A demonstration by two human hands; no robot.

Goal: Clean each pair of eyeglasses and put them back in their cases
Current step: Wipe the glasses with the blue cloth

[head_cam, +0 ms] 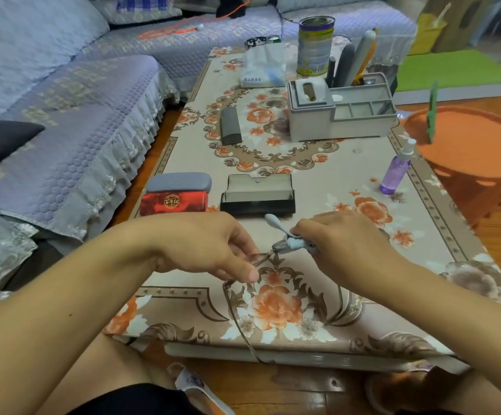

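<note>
Covering the low bench (363, 163) is a cloth printed with orange roses and brown scrollwork; a sofa (93, 115) in quilted lavender covers runs along its left side, and the floor is wood, with an orange plastic stool (476, 151) to the right. Over the near end of the bench, the eyeglasses (244, 298) are thin and wire-framed, their temples unfolded and reaching toward the person. The left hand (213, 247) pinches the frame at one lens between thumb and curled fingers. The right hand (345, 244) grips a pale blue cleaning tool (285, 235) clamped over the other lens. Beyond the hands a dark glasses case (258, 193) lies open, its inside too dark to tell. Left of it sits a red and grey case (175, 191), shut, and farther back a slim dark case (230, 125). A grey organizer (339, 115) holds tissues and pens. A purple spray bottle (395, 172) stands at the right edge.
</note>
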